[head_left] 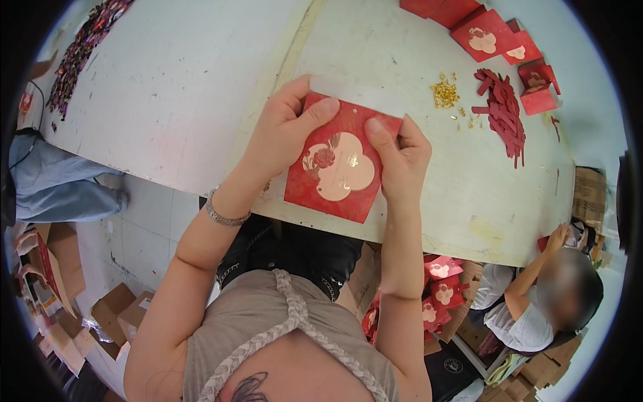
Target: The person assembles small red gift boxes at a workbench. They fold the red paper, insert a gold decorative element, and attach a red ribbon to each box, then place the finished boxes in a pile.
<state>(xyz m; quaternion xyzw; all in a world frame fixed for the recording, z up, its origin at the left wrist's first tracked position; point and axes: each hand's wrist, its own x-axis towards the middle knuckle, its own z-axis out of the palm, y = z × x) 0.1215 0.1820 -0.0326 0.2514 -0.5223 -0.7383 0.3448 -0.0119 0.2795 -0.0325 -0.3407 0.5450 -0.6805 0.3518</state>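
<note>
A red paper gift box [301, 181] with a pale pink flower-shaped panel and a printed bloom is held up in front of me, over the table's near edge. My left hand [287, 120] grips its upper left corner, thumb on the front face and fingers behind. On the upper right corner my right hand [405, 161] has the same kind of hold, its fingers curled round the edge. A small hole shows near the box's top edge. Behind that edge a whitish, see-through strip stands out, its kind unclear.
To the right on the white table [201, 74] lie small gold fasteners [445, 92] and a heap of dark red strips [504, 114]. Several red boxes [483, 37] line the far right edge. A carton of red boxes [445, 291] stands below; a co-worker [529, 321] sits at right.
</note>
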